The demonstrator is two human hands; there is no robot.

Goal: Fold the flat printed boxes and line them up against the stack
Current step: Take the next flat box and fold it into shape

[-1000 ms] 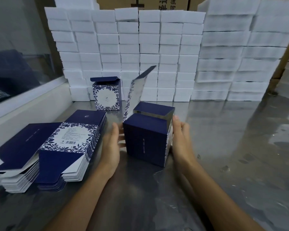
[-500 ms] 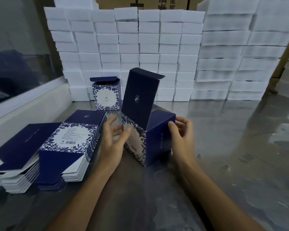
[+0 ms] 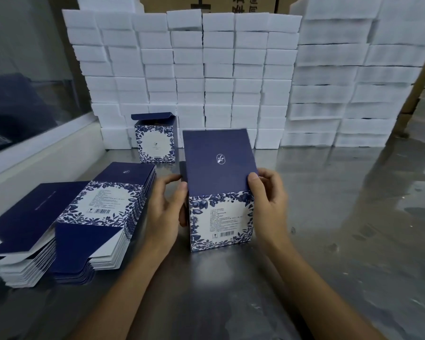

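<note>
Navy-and-white printed box [image 3: 220, 217] stands upright on the steel table [image 3: 329, 229], lid flap raised. Left hand [image 3: 166, 212] grips its left side; right hand [image 3: 270, 204] pinches the flap's right edge. Flat boxes [image 3: 91, 217] lie at left; a folded box [image 3: 156, 141] stands against the white stack [image 3: 206, 69].

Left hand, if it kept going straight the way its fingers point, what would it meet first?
The left hand already touches the upright navy floral printed box; beyond, probably the folded box against the white stack, though depth is unclear.
</note>
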